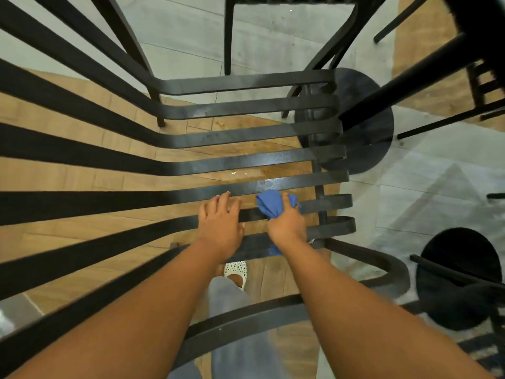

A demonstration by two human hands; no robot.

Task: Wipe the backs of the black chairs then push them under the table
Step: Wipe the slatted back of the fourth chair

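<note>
While the right hand (287,222) grips a bunched blue cloth (273,203) and presses it onto one of the black slats, the left hand (218,225) rests flat just beside it on the same black chair (246,132), fingers spread and fairly straight, their tips reaching across the gap toward the next slat up. The cloth sits between the two hands, nearer the right one, with its crumpled end poking out past the thumb and a small scrap of blue showing under the wrist. Both bare forearms run from the bottom of the view up to the chair, which fills most of the view — a row of flat metal slats fanning out to the left of the hands and bending into curled ends to their right. The slat just above the cloth has a wet-looking sheen. Below the hands, through the slats, a white perforated shoe (236,272) and a grey trouser leg (235,324) stand on a wood-look floor (68,176). Beyond the chair's curled ends lies a round black table base (363,127) on pale grey tiles (410,192) — a second dark round base (461,274) sits to the lower right of the hands. More black chair legs (228,36) stand above the chair.
</note>
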